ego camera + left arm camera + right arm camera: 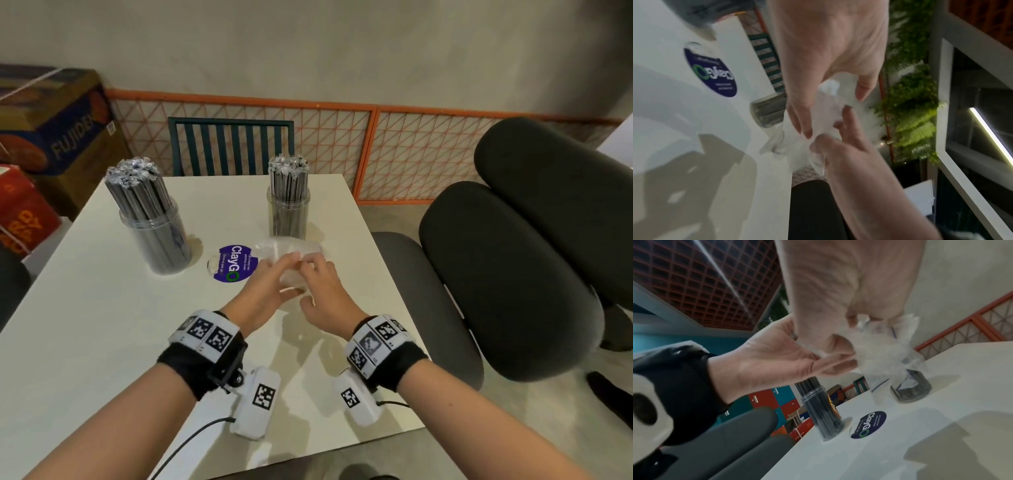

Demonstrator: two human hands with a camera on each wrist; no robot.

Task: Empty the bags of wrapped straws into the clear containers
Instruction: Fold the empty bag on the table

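Both of your hands are up off the bench (102,325) at its middle, working a crumpled clear plastic bag (291,255) between them. Your left hand (265,286) pinches 1 side of the film with thumb and fingertips; your right hand (323,287) pinches the other side, fingers curled into the plastic. The bag looks empty and slack; no straws show inside it.

The 2 clear containers already stand packed with wrapped straws: 1 at 10 o'clock from your hands (154,222), 1 at 12 o'clock just beyond the bag (289,205), both upright with the wrapper ends sticking well above the rims. By my reading the emptying is done or nearly so, and this step is scrunching up the spent bag. The next move calls for setting it down or aside without knocking the near container.

A round purple ClayGo sticker (234,263) lies flat between the containers, just left of your hands. A slatted chair back (231,145) stands at 12 o'clock behind the bench, dark padded seats (513,274) at 3 o'clock, cardboard boxes (51,137) at 9 o'clock.
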